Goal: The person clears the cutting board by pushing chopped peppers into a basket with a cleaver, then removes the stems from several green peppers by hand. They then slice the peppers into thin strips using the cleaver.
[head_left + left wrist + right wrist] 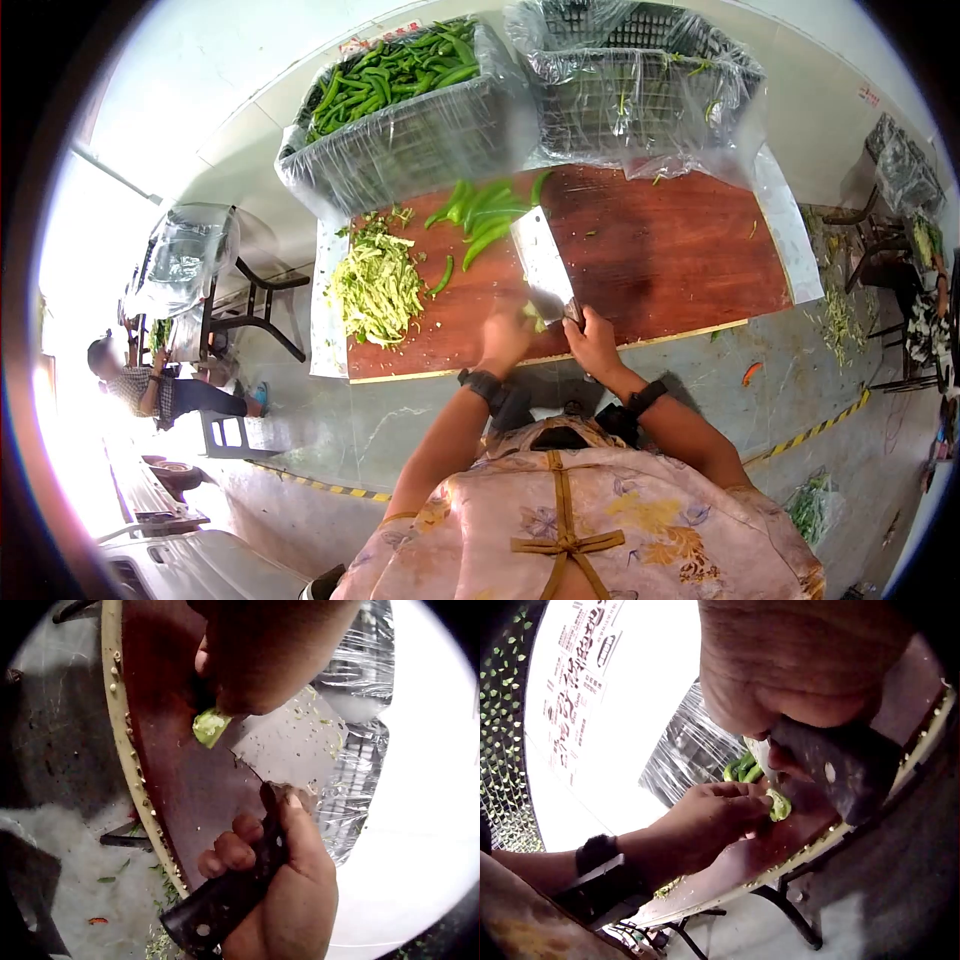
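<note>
My right hand (597, 345) grips the dark handle (225, 907) of a cleaver, its thumb lying along the top near the blade. The broad blade (540, 258) points away over the red-brown board, with small green bits stuck to it in the left wrist view. My left hand (508, 340) is beside the blade near the board's front edge. Between its thumb and fingers it pinches a cut piece of green pepper (779, 805), whose pale inside shows. Several whole green peppers (490, 212) lie beyond the blade, and a single pepper (442, 276) lies farther left.
A heap of sliced pepper (376, 290) covers the board's left end. Behind the board (680, 240) stand a plastic-lined crate (410, 140) full of green peppers and another lined crate (640, 110). One person (165, 385) sits at far left; another is partly visible at far right.
</note>
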Motion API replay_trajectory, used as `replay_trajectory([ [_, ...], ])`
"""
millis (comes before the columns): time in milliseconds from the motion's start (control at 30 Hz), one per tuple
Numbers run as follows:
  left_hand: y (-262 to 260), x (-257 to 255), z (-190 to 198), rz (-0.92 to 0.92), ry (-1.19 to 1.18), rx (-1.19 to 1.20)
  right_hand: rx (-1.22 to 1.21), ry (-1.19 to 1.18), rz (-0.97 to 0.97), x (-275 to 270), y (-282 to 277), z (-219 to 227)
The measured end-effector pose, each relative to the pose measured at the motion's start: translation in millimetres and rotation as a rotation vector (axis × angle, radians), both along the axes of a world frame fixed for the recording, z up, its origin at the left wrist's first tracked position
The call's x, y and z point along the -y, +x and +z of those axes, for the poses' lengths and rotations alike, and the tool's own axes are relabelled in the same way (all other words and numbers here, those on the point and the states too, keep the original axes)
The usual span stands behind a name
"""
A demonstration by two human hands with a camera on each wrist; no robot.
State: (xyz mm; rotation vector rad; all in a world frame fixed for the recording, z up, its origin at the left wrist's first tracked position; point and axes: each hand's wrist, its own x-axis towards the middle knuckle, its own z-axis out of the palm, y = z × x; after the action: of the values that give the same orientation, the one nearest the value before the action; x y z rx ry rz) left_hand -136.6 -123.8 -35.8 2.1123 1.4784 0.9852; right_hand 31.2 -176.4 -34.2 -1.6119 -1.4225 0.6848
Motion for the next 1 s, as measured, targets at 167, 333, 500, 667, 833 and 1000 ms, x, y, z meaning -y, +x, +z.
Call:
replay_trajectory([
  [167,0,1,2,-0.002,-0.047,0.026,-0.031,-0.071,-0.007,-6,-9,-1],
  [333,-1,-1,-1,-0.02,-0.013,0.047,0.043,0.008,-0.012,-11,-15,-1],
  [500,-3,1,0,-0.015,-0.188,0.062,0.027,0.01,-0.029,-18,-21,-1],
  [667,-2,0,-5,-0.013,-0.068,0.102,0.033,-0.042,-0.026,-30,-26,-3],
  [833,-2,-1,-8,-0.04,-0.042,0.081,0.041,-0.031,0.0,-48,-38,-7],
  [1000,1,3,4,-0.049,-0.089,-0.026,-0.018,0.029,-0.035,-49,-37,-4],
])
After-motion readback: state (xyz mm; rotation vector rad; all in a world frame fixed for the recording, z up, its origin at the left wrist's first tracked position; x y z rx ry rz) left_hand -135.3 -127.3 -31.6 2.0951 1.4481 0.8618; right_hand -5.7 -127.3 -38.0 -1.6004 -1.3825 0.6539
